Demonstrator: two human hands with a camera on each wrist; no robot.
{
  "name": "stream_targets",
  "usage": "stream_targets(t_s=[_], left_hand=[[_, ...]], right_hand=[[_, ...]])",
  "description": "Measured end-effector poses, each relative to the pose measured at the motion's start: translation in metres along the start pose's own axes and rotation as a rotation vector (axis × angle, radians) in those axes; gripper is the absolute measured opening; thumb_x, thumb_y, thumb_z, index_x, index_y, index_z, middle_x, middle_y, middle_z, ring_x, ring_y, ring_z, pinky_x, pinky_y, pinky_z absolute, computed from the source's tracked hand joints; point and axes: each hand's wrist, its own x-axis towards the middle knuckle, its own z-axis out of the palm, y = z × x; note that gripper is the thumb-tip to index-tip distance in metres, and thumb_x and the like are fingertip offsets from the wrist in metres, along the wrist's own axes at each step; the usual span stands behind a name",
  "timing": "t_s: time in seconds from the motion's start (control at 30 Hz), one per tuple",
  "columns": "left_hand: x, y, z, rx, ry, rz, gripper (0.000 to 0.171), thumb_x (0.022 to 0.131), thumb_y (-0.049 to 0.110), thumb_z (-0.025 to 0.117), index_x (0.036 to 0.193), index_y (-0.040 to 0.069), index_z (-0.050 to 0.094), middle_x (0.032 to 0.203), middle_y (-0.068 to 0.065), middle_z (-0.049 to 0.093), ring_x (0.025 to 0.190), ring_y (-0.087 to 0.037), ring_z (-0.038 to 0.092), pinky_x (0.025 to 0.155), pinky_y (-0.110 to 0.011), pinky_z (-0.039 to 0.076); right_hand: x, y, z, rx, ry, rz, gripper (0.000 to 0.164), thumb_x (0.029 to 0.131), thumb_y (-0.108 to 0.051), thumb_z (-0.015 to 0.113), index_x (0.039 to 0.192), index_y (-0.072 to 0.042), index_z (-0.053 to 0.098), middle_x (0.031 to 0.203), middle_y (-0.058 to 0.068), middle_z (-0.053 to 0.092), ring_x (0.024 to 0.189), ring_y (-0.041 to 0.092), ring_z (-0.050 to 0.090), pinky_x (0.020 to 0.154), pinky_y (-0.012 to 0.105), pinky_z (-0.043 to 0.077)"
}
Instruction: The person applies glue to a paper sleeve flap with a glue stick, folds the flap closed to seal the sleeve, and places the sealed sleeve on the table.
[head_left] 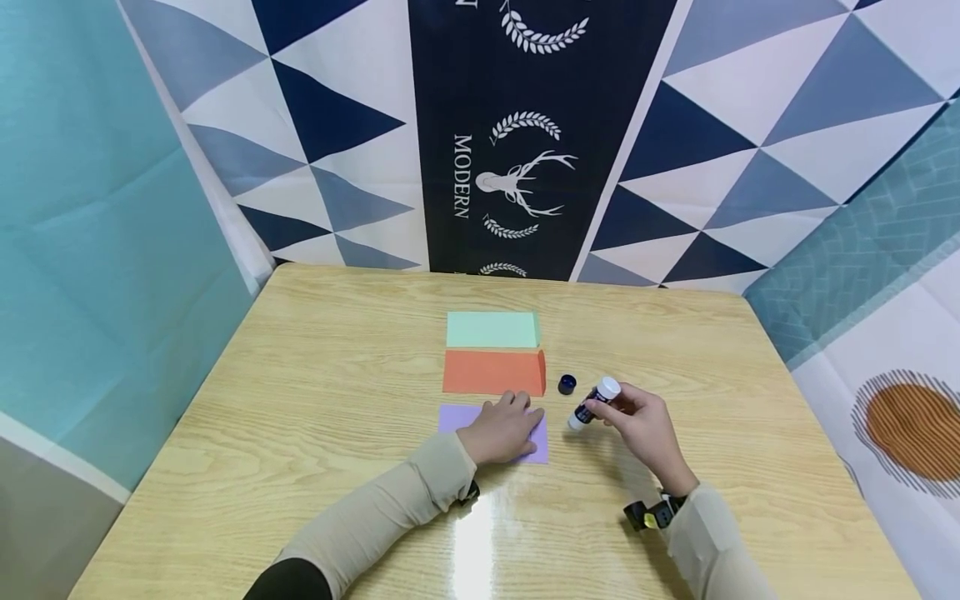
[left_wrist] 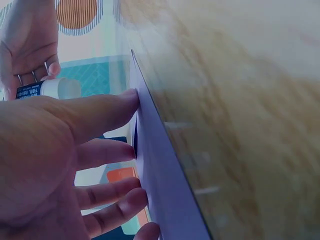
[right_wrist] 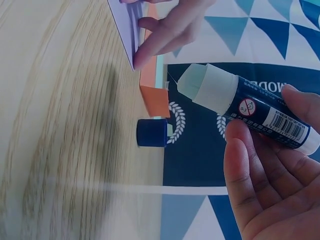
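My left hand (head_left: 501,429) rests on a purple sheet of paper (head_left: 452,417), its fingertips spread and pressing it to the table. In the left wrist view the thumb and fingers lie along the purple paper (left_wrist: 165,195). My right hand (head_left: 645,425) pinches an uncapped glue stick (head_left: 590,407), tilted with its glue end down to the left, just right of the purple paper. The right wrist view shows the pale glue tip (right_wrist: 194,82) bare and a thin strand trailing from it. The dark blue cap (head_left: 567,384) stands on the table behind the glue stick.
Behind the purple paper lie an orange folded paper (head_left: 491,372) and, farther back, a mint green folded paper (head_left: 491,329), both with a flap at the right end. The wooden table (head_left: 322,358) meets a patterned cloth (head_left: 502,167) at its back edge.
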Motion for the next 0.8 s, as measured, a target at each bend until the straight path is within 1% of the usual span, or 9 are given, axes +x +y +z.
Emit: stream_targets(t_s=[0.17,0.3,0.4,0.47,0.53,0.57,0.67,0.73,0.8], left_hand=[[0.001,0.001,0.001,0.073,-0.022,0.021,0.057,0.098,0.044,0.054,0.146,0.017,0.043,0.137,-0.007,0.044,0.118,-0.022,0.044,0.083,-0.040,0.051],[0.001,0.003,0.000,0.077,-0.012,0.019,0.055,0.097,0.044,0.055,0.144,0.016,0.048,0.136,-0.007,0.047,0.119,-0.022,0.046,0.085,-0.042,0.053],[0.000,0.005,0.000,0.062,0.016,0.022,0.042,0.095,0.041,0.060,0.128,0.016,0.062,0.127,-0.007,0.054,0.109,-0.022,0.052,0.081,-0.039,0.054],[0.000,0.006,-0.001,0.056,0.053,0.037,0.030,0.093,0.038,0.064,0.113,0.017,0.070,0.117,-0.005,0.060,0.100,-0.020,0.054,0.077,-0.035,0.054],[0.000,0.008,-0.002,0.075,0.098,0.068,0.019,0.091,0.035,0.067,0.098,0.018,0.074,0.106,-0.001,0.064,0.092,-0.016,0.056,0.075,-0.031,0.052],[0.000,0.009,-0.003,0.088,0.120,0.082,0.016,0.091,0.033,0.068,0.094,0.018,0.074,0.101,0.000,0.065,0.090,-0.014,0.057,0.075,-0.030,0.051],[0.000,0.011,-0.004,0.128,0.163,0.109,0.013,0.089,0.030,0.070,0.087,0.019,0.074,0.092,0.003,0.064,0.083,-0.011,0.055,0.071,-0.025,0.049],[0.001,0.011,-0.005,0.145,0.173,0.115,0.013,0.090,0.029,0.069,0.085,0.019,0.075,0.093,0.004,0.063,0.082,-0.011,0.051,0.067,-0.024,0.046],[0.001,0.011,-0.005,0.169,0.177,0.132,0.011,0.091,0.025,0.067,0.087,0.019,0.075,0.096,0.004,0.063,0.080,-0.011,0.049,0.063,-0.022,0.044]], right_hand=[[0.000,0.000,0.001,-0.004,0.008,-0.007,0.021,0.087,-0.025,0.074,0.097,-0.006,0.072,0.082,-0.005,0.069,0.069,0.014,0.064,0.063,0.029,0.055],[0.000,0.000,0.002,-0.013,0.011,-0.010,0.021,0.087,-0.025,0.074,0.096,-0.006,0.072,0.082,-0.003,0.070,0.070,0.014,0.064,0.063,0.028,0.055],[0.000,0.001,0.002,-0.022,0.007,-0.011,0.021,0.087,-0.025,0.074,0.096,-0.006,0.072,0.082,-0.001,0.070,0.070,0.014,0.064,0.063,0.028,0.054],[-0.001,0.002,0.002,-0.027,0.008,-0.009,0.021,0.087,-0.025,0.074,0.095,-0.006,0.072,0.081,0.000,0.069,0.069,0.014,0.064,0.062,0.029,0.054],[-0.001,0.001,0.002,-0.029,0.013,-0.006,0.021,0.087,-0.025,0.075,0.095,-0.007,0.072,0.081,0.001,0.069,0.069,0.015,0.064,0.062,0.028,0.054],[-0.001,0.001,0.002,-0.027,0.015,-0.005,0.021,0.087,-0.025,0.075,0.095,-0.007,0.072,0.081,0.001,0.069,0.069,0.015,0.064,0.062,0.028,0.054],[-0.001,0.002,0.002,-0.020,0.020,-0.003,0.021,0.087,-0.025,0.075,0.096,-0.007,0.073,0.082,0.000,0.070,0.070,0.014,0.064,0.063,0.028,0.054],[0.000,0.002,0.002,-0.014,0.019,-0.002,0.021,0.087,-0.025,0.075,0.096,-0.006,0.073,0.082,-0.002,0.070,0.070,0.014,0.064,0.063,0.028,0.054],[0.001,0.003,0.002,-0.011,0.016,-0.002,0.021,0.087,-0.024,0.074,0.097,-0.006,0.073,0.082,-0.003,0.069,0.070,0.015,0.064,0.063,0.029,0.054]])
